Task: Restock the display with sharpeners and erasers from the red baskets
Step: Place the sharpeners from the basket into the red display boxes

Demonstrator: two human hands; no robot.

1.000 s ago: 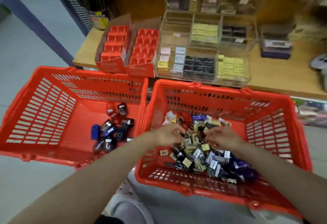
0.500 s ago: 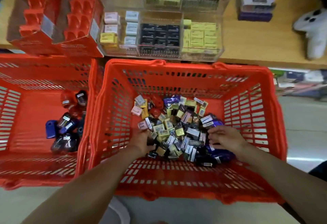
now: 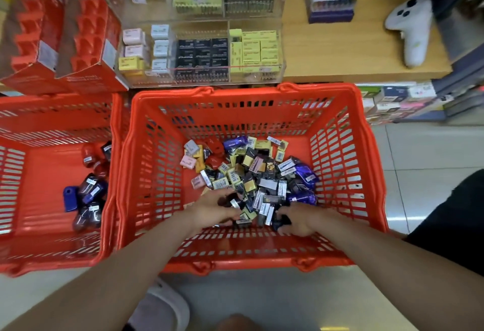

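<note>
Red basket [image 3: 340, 147], erasers [image 3: 251, 176], both hands buried

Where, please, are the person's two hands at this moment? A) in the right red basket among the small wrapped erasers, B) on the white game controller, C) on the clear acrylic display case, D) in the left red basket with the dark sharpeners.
A: the left hand and right hand both reach into the heap of small wrapped erasers inside the right red plastic basket.

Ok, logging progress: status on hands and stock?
Both hands in right basket: left hand and right hand grabbing at eraser pile. Sharpeners untouched in left basket. Nothing blocking.
</note>
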